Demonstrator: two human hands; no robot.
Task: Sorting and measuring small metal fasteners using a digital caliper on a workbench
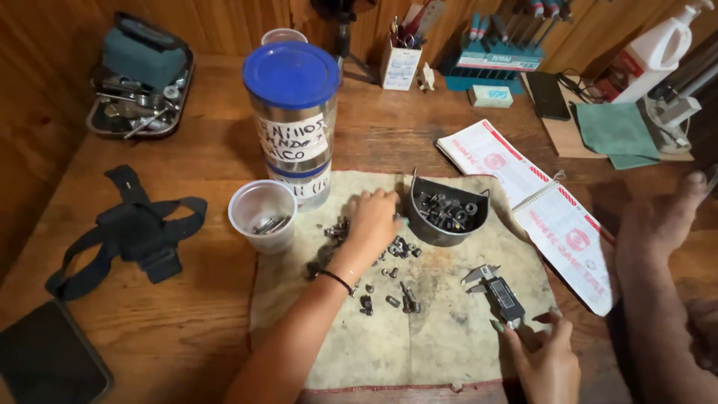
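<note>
Left hand (372, 218): palm down, fingers curled onto the bolts (389, 265) on the cloth (449, 337); grip hidden, cannot tell.
Right hand (546, 359): fingers closed on the caliper (495, 292).
Caliper axis: runs up-left from the right hand, jaws pointing toward the bolts.
Nearer the bolts: left hand, touching.

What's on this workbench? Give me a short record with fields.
Surface: wooden table with a stained cloth
Left hand: resting on scattered bolts and nuts
Right hand: holding a digital caliper
Containers: metal bowl of hardware, plastic cup, blue-lidded jar
Also: spiral notebook; another person's arm at right
</note>
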